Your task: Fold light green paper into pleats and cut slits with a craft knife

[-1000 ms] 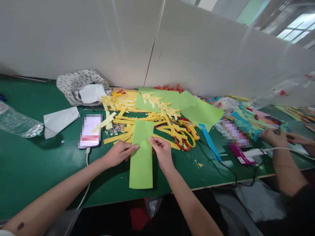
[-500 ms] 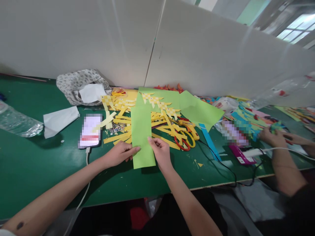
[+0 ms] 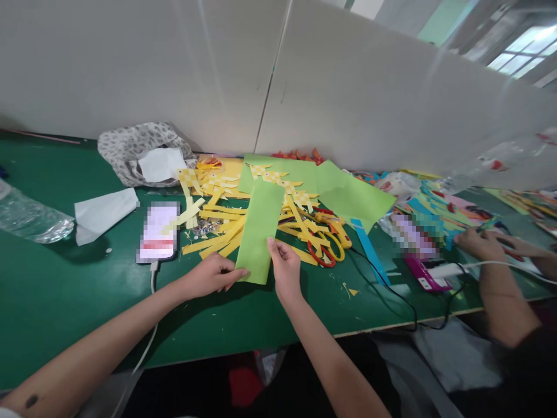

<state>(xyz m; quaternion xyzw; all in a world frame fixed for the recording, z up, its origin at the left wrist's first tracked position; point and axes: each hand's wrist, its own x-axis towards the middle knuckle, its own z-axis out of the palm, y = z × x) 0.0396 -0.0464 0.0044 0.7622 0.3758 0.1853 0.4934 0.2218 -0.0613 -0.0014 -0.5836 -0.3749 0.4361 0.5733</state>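
Observation:
A long piece of light green paper point(image 3: 262, 226) is held between my two hands above the green table. My left hand point(image 3: 215, 273) pinches its lower left corner, thumb on top. On the right edge, my right hand point(image 3: 285, 261) grips it between thumb and bent fingers. The paper tilts, its far end leaning right. Beneath and around it lie many yellow paper strips point(image 3: 221, 242). Woven yellow-and-white paper fish point(image 3: 278, 177) rest behind it on larger green sheets point(image 3: 354, 194). Red- and yellow-handled scissors point(image 3: 324, 249) lie to the right of my right hand.
A phone point(image 3: 159, 232) with a white cable lies left, near a plastic bottle point(image 3: 35, 215) and a patterned cloth bag point(image 3: 143, 151). A yellow glue gun point(image 3: 339, 229) trails a black cord. Rightward are a blue strip point(image 3: 369, 252), a magenta power strip point(image 3: 429, 276) and a co-worker's hands point(image 3: 483, 244).
The green paper has turned clockwise, its far end swinging right, and its near end has risen away from the table's front edge. My hands have shifted slightly along its edges.

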